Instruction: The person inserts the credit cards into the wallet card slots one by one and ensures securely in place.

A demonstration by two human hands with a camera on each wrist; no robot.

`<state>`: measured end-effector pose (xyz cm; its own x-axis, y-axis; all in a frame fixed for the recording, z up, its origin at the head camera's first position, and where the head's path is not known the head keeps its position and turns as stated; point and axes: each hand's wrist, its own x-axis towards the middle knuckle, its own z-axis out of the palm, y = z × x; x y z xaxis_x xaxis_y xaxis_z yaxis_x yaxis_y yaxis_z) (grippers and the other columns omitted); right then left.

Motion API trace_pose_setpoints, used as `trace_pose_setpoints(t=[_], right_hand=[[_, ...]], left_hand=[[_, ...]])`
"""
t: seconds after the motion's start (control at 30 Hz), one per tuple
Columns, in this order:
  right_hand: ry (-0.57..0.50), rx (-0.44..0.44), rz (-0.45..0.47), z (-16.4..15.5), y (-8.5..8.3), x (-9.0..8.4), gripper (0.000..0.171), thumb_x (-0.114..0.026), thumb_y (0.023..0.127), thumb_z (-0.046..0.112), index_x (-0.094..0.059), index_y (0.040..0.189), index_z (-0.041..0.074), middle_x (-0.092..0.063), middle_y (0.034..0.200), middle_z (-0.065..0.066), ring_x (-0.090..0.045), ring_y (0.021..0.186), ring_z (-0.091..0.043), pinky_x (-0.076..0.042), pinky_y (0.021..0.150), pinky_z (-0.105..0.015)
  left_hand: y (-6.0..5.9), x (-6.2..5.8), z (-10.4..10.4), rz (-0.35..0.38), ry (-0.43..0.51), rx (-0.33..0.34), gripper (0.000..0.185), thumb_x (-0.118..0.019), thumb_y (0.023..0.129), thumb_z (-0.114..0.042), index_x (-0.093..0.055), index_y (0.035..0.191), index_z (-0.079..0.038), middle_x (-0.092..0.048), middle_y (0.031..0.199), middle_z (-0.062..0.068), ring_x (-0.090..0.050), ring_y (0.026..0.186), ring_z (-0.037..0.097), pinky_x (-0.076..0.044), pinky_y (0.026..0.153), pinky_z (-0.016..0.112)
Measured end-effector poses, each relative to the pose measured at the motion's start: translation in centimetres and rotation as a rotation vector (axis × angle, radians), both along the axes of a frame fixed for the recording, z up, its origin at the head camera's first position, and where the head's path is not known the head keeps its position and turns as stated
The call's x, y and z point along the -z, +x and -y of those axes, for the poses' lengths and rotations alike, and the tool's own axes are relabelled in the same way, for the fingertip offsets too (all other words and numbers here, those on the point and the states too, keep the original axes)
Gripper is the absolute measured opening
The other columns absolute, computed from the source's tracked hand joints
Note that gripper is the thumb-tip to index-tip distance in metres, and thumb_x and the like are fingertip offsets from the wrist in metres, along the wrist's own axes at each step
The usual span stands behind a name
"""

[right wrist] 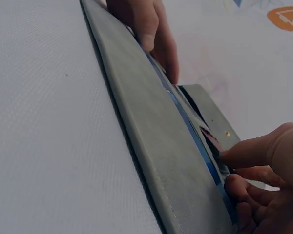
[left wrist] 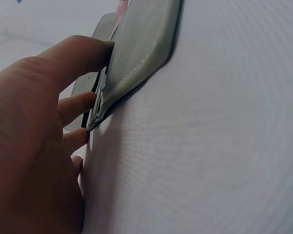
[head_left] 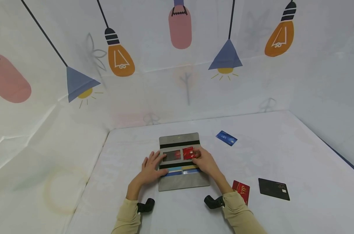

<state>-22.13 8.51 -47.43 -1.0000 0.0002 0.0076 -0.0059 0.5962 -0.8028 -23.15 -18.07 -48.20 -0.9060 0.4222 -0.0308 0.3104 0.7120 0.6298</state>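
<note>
A grey wallet point(head_left: 183, 182) lies unfolded on the white table, with blue and yellow cards point(head_left: 174, 171) tucked into its lower pockets. My left hand point(head_left: 150, 170) rests on its left side, fingers spread, thumb and fingertips at the edge; the left wrist view shows them against the grey cover point(left wrist: 141, 44). With my right hand point(head_left: 207, 162) I pinch a red card point(head_left: 188, 152) at the wallet's right window slot. From the right wrist, the thumb and fingers point(right wrist: 244, 151) are bent at that slot and hide part of the card. More red shows in the dark left window point(head_left: 172, 155).
A blue card point(head_left: 226, 138) lies on the table beyond the wallet to the right. Nearer, a red VIP card point(head_left: 242, 191) is partly covered by my right sleeve, with a black VIP card point(head_left: 274, 188) beside it. Printed white sheeting point(head_left: 153, 97) stands behind the table.
</note>
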Motion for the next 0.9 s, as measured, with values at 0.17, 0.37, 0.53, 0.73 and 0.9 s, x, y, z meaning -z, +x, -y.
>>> trace_pose_setpoints(t=[0.17, 0.37, 0.53, 0.73, 0.9], right_hand=[[0.110, -0.075, -0.017, 0.49, 0.27, 0.01, 0.038, -0.069, 0.089, 0.011, -0.064, 0.126, 0.006, -0.060, 0.115, -0.015, -0.057, 0.102, -0.028, -0.049, 0.096, -0.050], [0.078, -0.036, 0.011, 0.83, 0.20, 0.06, 0.056, -0.070, 0.088, 0.011, -0.050, 0.139, -0.002, -0.059, 0.116, -0.017, -0.056, 0.102, -0.028, -0.049, 0.097, -0.050], [0.099, -0.038, 0.027, 0.88, 0.34, -0.16, 0.058, -0.070, 0.087, 0.012, -0.050, 0.140, -0.004, -0.057, 0.125, -0.022, -0.055, 0.107, -0.032, -0.047, 0.100, -0.052], [0.060, -0.055, 0.058, 0.73, 0.35, -0.50, 0.056, -0.068, 0.088, 0.014, -0.052, 0.139, -0.003, -0.057, 0.120, -0.019, -0.054, 0.104, -0.031, -0.046, 0.099, -0.052], [0.055, -0.058, 0.049, 1.00, 0.21, -0.73, 0.053, -0.066, 0.089, 0.015, -0.055, 0.137, -0.003, -0.057, 0.106, -0.014, -0.051, 0.100, -0.028, -0.045, 0.092, -0.051]], left_hand=[[-0.09, -0.11, -0.07, -0.002, -0.008, 0.000, 0.067, -0.066, 0.091, -0.038, -0.043, 0.150, -0.014, -0.019, 0.164, 0.016, -0.001, 0.152, 0.038, 0.003, 0.118, 0.059], [-0.08, -0.27, -0.15, 0.002, 0.002, 0.004, 0.067, -0.066, 0.091, -0.038, -0.043, 0.150, -0.013, -0.018, 0.164, 0.017, 0.000, 0.152, 0.038, 0.003, 0.118, 0.059], [-0.10, -0.20, -0.16, 0.000, 0.003, 0.004, 0.067, -0.066, 0.090, -0.038, -0.044, 0.149, -0.014, -0.019, 0.163, 0.017, -0.001, 0.152, 0.038, 0.003, 0.117, 0.060], [-0.11, -0.20, -0.10, 0.005, -0.001, 0.001, 0.068, -0.066, 0.090, -0.039, -0.044, 0.149, -0.014, -0.019, 0.163, 0.017, -0.001, 0.152, 0.038, 0.003, 0.118, 0.059], [-0.12, -0.09, 0.04, 0.009, -0.011, -0.004, 0.068, -0.065, 0.090, -0.041, -0.044, 0.150, -0.015, -0.019, 0.164, 0.016, -0.001, 0.152, 0.037, 0.003, 0.118, 0.059]])
